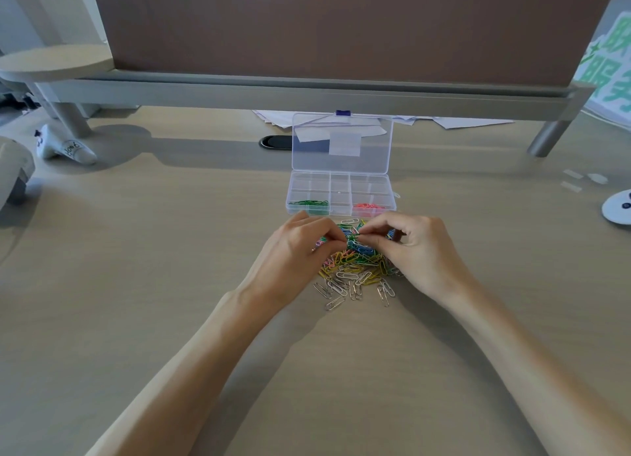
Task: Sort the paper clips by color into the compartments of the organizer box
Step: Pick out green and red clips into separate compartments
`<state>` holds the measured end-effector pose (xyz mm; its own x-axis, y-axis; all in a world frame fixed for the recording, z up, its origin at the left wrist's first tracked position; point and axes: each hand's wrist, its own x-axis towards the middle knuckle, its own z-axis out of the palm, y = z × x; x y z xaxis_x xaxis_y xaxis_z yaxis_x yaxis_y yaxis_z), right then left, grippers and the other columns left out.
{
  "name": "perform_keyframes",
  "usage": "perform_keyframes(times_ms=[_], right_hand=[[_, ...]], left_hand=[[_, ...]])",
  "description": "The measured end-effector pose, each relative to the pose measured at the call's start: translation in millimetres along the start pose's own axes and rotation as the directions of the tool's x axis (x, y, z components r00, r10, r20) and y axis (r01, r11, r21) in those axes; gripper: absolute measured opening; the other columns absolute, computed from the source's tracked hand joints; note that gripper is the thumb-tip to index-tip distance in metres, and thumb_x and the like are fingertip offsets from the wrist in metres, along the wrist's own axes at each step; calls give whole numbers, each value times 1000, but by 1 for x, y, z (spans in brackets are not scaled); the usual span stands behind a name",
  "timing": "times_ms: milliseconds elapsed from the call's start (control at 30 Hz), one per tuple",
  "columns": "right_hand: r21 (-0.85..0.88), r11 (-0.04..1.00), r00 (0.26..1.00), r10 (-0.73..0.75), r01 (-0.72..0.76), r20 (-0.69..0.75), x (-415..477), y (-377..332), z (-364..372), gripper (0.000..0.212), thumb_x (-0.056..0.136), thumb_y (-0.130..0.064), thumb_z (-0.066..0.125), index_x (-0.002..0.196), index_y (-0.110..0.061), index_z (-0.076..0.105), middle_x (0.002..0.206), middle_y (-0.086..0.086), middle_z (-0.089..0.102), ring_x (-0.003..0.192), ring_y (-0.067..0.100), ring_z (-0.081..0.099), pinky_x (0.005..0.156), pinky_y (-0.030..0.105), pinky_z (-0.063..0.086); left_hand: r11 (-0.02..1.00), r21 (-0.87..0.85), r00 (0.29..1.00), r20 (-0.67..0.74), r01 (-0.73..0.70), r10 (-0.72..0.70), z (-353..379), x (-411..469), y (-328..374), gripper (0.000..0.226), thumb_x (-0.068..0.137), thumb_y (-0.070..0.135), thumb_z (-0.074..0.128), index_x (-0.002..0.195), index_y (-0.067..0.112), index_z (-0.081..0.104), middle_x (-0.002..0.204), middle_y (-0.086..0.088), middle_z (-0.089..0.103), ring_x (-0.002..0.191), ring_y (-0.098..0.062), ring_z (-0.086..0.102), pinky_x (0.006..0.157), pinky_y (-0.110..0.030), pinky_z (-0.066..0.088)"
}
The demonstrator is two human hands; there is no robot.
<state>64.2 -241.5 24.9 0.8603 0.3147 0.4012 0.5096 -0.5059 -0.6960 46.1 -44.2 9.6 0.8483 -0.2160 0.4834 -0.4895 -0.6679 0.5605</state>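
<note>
1 head-worn wide-angle view, facing forward and down, close over the surface, hands mid-frame.

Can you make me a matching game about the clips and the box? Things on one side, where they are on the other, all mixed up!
Things:
1. sorted green clips
2. sorted pink clips
3. silver clips
4. lid

Places:
A. standing open at the back of the box
B. front right part of the box
C. loose on the desk
D. front left part of the box

Pairs: 1-D, 2-B, 3-C, 4-A
</note>
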Motion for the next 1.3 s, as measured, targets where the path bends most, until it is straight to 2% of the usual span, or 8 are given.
perform_keyframes(times_ms=[233, 333, 467, 667, 867, 1033, 1133, 1300], right_hand=[[-45, 999, 1000, 9, -9, 1, 0, 3, 2, 12, 79, -15, 78, 89, -21, 76, 84, -10, 70, 81, 1, 63, 71, 5, 39], [-43, 999, 1000, 3, -3, -1, -1, 1, 4, 11, 79, -16, 78, 88, -23, 76, 83, -10, 70, 81, 3, 64, 73, 8, 43], [-16, 1000, 1000, 3, -3, 2, 0, -2, 6, 10, 79, -20, 78, 87, -25, 75, 82, -11, 70, 80, 2, 63, 72, 8, 42], [92, 987, 988, 124, -133, 90, 8, -6, 9, 15, 94, -26, 61, 96, -21, 75, 92, -11, 72, 92, 4, 65, 80, 17, 48], [276, 911, 948, 263, -306, 181, 18, -9, 7, 7, 82, -13, 75, 89, -13, 76, 88, 3, 74, 87, 17, 69, 84, 27, 54], [393, 854, 927, 375, -342, -8, 22, -3, 7, 7, 81, -13, 76, 87, -16, 76, 87, -1, 75, 86, 12, 71, 85, 25, 54], [287, 906, 937, 344, -312, -65, 21, 3, 7, 6, 82, -17, 75, 86, -21, 76, 84, -6, 75, 81, 4, 70, 81, 18, 52], [-74, 980, 980, 179, -185, -83, 16, 7, 8, 15, 87, -19, 69, 101, -23, 76, 86, -22, 67, 76, -9, 61, 69, 1, 41]], left_hand=[[994, -28, 993, -46, 103, -105, -1, 1, 0, 13, 84, 18, 71, 97, 23, 72, 75, 25, 58, 81, 10, 48, 71, -5, 34], [999, -7, 999, -31, 31, -31, 0, 1, -3, 13, 84, 16, 71, 95, 21, 75, 82, 17, 67, 81, 4, 49, 74, -5, 34], [1000, -2, 999, -51, -13, 13, 0, 1, -4, 9, 84, 14, 71, 90, 19, 74, 79, 23, 59, 79, 6, 48, 73, -7, 34], [998, -24, 996, -64, -56, 55, 1, 0, -4, 8, 85, 15, 71, 91, 20, 73, 80, 27, 57, 80, 4, 48, 73, -10, 35], [996, -22, 995, -50, -84, 82, 4, -3, -5, 8, 87, 19, 68, 93, 22, 72, 84, 18, 63, 82, -6, 49, 73, -23, 44], [994, 0, 992, -68, -106, 106, 2, -1, -5, 7, 88, 19, 65, 91, 20, 71, 85, 17, 62, 83, -3, 48, 74, -22, 43], [999, 44, 991, -132, -15, 20, -2, 7, -8, 6, 89, 21, 66, 91, 22, 70, 86, 17, 64, 82, -7, 50, 71, -28, 45], [956, 152, 951, -225, 250, -213, -15, 36, -21, 10, 92, 26, 61, 95, 27, 70, 93, 16, 67, 89, -10, 56, 70, -30, 46]])
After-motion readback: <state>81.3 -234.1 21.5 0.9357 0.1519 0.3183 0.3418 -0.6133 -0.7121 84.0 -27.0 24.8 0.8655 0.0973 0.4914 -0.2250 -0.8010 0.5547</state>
